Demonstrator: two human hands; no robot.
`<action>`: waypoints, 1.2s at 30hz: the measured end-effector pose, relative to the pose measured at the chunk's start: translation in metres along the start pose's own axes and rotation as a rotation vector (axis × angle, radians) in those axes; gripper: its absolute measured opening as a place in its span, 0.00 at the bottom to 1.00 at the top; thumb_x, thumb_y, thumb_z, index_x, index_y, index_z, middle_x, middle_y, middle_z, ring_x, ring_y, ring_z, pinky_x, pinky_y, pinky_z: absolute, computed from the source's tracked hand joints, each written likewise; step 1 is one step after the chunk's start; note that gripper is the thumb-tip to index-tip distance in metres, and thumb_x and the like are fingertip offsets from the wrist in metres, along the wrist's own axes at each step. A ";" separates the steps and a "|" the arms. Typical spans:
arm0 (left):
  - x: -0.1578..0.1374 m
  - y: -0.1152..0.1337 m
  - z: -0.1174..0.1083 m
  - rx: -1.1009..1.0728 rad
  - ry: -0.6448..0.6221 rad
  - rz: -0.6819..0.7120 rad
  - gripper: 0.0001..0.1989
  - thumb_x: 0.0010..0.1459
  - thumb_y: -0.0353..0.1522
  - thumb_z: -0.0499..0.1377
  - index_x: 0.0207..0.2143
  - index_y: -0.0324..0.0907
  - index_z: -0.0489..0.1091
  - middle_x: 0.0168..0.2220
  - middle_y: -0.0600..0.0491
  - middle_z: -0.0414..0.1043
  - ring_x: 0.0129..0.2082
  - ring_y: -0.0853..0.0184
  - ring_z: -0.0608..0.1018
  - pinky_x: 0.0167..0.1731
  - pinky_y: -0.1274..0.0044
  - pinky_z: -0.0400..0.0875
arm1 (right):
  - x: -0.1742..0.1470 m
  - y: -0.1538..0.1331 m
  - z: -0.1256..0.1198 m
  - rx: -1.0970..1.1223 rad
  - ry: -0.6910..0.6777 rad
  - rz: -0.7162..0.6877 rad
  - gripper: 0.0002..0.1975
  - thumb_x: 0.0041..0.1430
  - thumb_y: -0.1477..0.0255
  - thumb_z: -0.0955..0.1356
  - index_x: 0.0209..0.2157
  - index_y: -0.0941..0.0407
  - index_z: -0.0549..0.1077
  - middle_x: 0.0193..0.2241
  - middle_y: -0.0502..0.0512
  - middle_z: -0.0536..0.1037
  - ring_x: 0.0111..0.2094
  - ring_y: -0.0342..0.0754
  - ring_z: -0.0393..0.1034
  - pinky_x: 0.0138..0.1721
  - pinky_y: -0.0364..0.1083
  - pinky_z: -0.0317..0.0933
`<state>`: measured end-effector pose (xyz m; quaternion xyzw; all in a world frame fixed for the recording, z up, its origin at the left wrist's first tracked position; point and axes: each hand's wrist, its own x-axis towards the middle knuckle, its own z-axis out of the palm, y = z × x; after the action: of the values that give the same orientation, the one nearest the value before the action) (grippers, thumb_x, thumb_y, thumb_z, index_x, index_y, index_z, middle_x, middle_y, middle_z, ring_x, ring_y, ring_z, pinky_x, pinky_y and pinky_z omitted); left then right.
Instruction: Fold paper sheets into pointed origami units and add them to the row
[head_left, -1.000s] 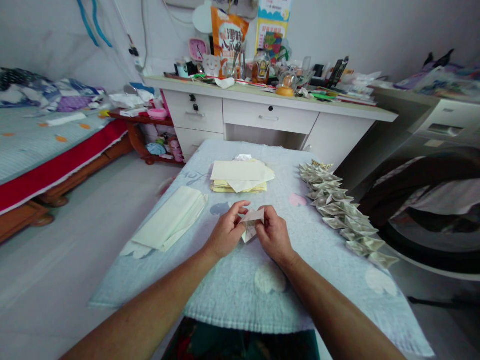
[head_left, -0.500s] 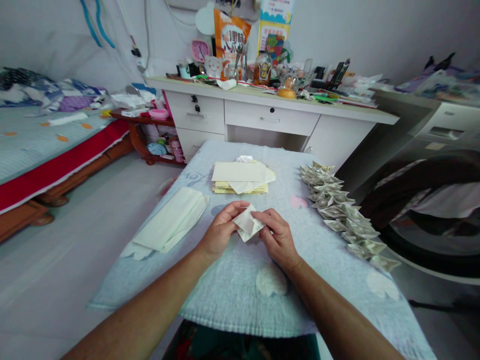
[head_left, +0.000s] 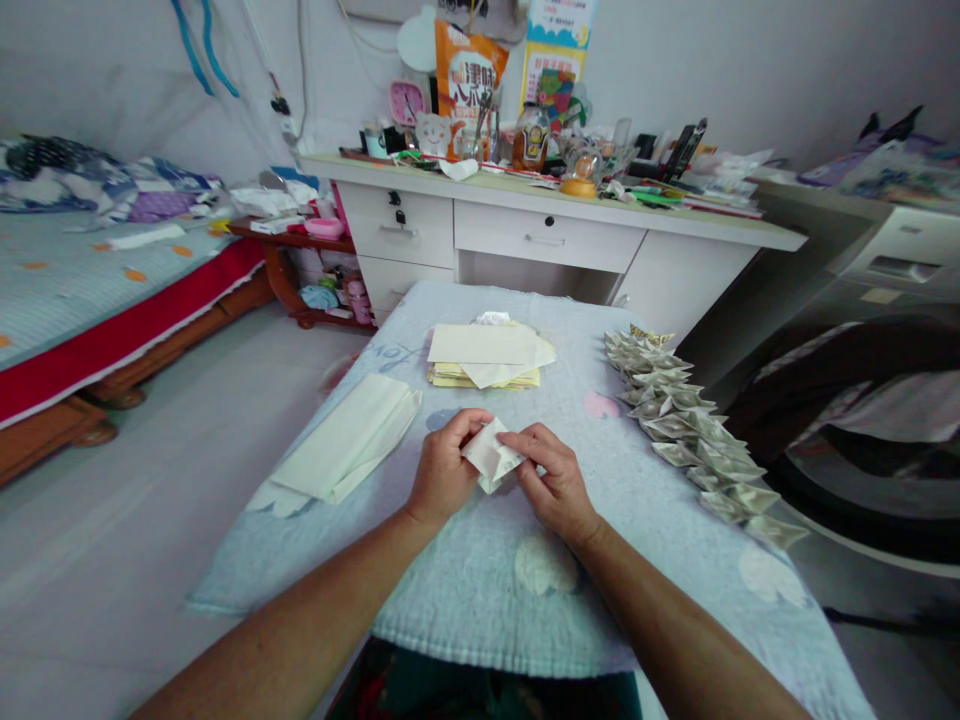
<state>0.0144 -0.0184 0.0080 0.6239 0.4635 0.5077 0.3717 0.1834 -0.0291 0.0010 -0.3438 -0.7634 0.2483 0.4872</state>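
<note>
Between my two hands, above the cloth-covered table (head_left: 450,590), is a small square of folded paper (head_left: 491,460) with its corners pointing up and down. My left hand (head_left: 448,468) pinches its left edge. On the other side, my right hand (head_left: 553,475) grips the right corner, its index finger lying across the front layer. A stack of cream and yellow paper (head_left: 480,347) lies beyond my hands. To the left rests a pile of long pale paper sheets (head_left: 345,435). Folded paper pieces with pointed ends (head_left: 682,425) stand in nested rows at the right.
A white desk (head_left: 547,222) crowded with jars, a clock and bags stands behind the table. At the left is a bed (head_left: 135,290) beside a small reddish shelf (head_left: 289,285). A front-loading washing machine (head_left: 900,260) stands at the right.
The folded paper has tilted a little, and its front flap looks shifted under my right fingers. Both hands keep their hold. The whole view has moved slightly.
</note>
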 end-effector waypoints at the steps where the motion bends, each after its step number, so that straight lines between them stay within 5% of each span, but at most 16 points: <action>1: 0.000 -0.001 0.001 -0.027 -0.004 -0.006 0.13 0.50 0.29 0.61 0.40 0.42 0.70 0.31 0.55 0.76 0.30 0.67 0.76 0.32 0.79 0.67 | 0.000 -0.001 0.000 0.003 0.007 0.006 0.21 0.58 0.80 0.61 0.50 0.49 0.73 0.33 0.53 0.69 0.34 0.45 0.67 0.35 0.45 0.63; 9: 0.002 -0.001 -0.004 -0.276 -0.182 -0.045 0.16 0.52 0.26 0.57 0.45 0.42 0.68 0.41 0.51 0.73 0.40 0.65 0.75 0.41 0.76 0.67 | 0.000 0.003 -0.004 0.074 0.097 0.108 0.17 0.60 0.77 0.62 0.47 0.49 0.75 0.33 0.53 0.71 0.34 0.45 0.67 0.35 0.45 0.62; 14: 0.002 0.003 -0.011 -0.502 -0.345 -0.071 0.22 0.52 0.35 0.59 0.50 0.41 0.65 0.42 0.49 0.71 0.40 0.64 0.72 0.39 0.75 0.67 | 0.000 0.003 -0.006 0.089 0.114 0.122 0.17 0.60 0.77 0.63 0.47 0.49 0.75 0.34 0.53 0.71 0.33 0.44 0.67 0.33 0.44 0.62; 19: 0.005 0.003 -0.010 -0.592 -0.234 -0.228 0.16 0.56 0.43 0.58 0.41 0.41 0.66 0.34 0.52 0.71 0.30 0.69 0.72 0.31 0.78 0.65 | 0.001 -0.001 -0.006 0.025 0.082 0.041 0.18 0.60 0.79 0.62 0.47 0.49 0.75 0.33 0.52 0.70 0.34 0.45 0.67 0.34 0.44 0.62; 27: 0.009 -0.001 -0.006 -0.578 -0.176 -0.393 0.20 0.48 0.37 0.66 0.42 0.42 0.65 0.27 0.59 0.70 0.22 0.74 0.71 0.24 0.82 0.63 | 0.001 -0.002 -0.003 -0.045 -0.024 -0.084 0.22 0.58 0.81 0.61 0.50 0.49 0.72 0.33 0.53 0.69 0.34 0.45 0.66 0.34 0.45 0.63; 33: 0.011 -0.005 -0.007 -0.538 -0.157 -0.367 0.14 0.50 0.34 0.65 0.37 0.40 0.67 0.27 0.57 0.72 0.24 0.74 0.72 0.26 0.83 0.63 | 0.000 -0.004 -0.002 0.205 -0.016 0.205 0.25 0.54 0.77 0.62 0.55 0.53 0.63 0.35 0.52 0.68 0.31 0.43 0.64 0.30 0.42 0.60; 36: 0.010 -0.004 -0.005 -0.521 -0.157 -0.347 0.13 0.49 0.33 0.65 0.36 0.39 0.66 0.26 0.57 0.71 0.24 0.75 0.71 0.25 0.83 0.63 | 0.001 -0.002 -0.001 0.293 -0.030 0.364 0.13 0.57 0.69 0.65 0.45 0.56 0.68 0.30 0.50 0.68 0.28 0.42 0.62 0.29 0.41 0.58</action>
<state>0.0089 -0.0075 0.0087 0.4566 0.3873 0.4887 0.6346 0.1836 -0.0295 0.0032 -0.3975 -0.6518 0.4454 0.4676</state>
